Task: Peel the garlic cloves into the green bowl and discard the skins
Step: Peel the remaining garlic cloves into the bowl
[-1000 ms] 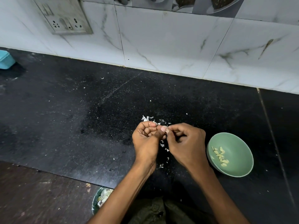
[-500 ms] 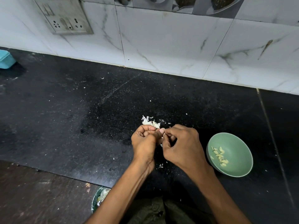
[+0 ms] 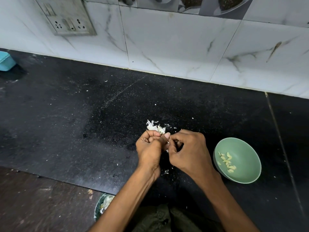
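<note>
Now: both hands at garlic, no legible text.
L hand [image 3: 149, 149] & R hand [image 3: 188, 152] fingers curled, pinching a mostly hidden garlic clove [image 3: 167, 142] beside green bowl [image 3: 247, 174].

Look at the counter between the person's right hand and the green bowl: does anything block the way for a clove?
Nothing visible does. Between the right hand and the green bowl lies only bare black counter; the bowl's open top faces up.

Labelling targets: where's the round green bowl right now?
Head view, lower right: the round green bowl sits on the black stone counter, just right of the right hand, peeled cloves inside.
</note>
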Action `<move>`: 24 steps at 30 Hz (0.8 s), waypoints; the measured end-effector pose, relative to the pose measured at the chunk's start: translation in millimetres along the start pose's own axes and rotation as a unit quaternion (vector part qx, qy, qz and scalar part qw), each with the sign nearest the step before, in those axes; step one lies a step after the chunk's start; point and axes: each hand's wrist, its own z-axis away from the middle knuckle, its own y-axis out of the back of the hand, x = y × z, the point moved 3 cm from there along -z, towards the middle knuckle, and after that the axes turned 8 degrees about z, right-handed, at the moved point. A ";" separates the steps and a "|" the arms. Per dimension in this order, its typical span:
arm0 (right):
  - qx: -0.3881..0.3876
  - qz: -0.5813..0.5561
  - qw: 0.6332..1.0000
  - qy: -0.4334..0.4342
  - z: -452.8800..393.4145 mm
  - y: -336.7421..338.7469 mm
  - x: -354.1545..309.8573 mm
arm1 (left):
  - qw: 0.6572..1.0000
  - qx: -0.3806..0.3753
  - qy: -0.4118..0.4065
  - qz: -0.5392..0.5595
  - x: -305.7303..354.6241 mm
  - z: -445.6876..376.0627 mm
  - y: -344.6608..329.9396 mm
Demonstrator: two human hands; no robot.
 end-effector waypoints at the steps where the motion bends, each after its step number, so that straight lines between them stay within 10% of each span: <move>1: 0.001 -0.004 1.000 -0.003 0.1 -0.5 0.6 | 1.000 -0.001 0.001 0.001 -0.2 0.0 0.2; 24: 0.092 -0.169 0.973 -0.124 0.1 2.0 6.6 | 0.998 -0.058 0.009 0.031 2.5 0.7 -2.3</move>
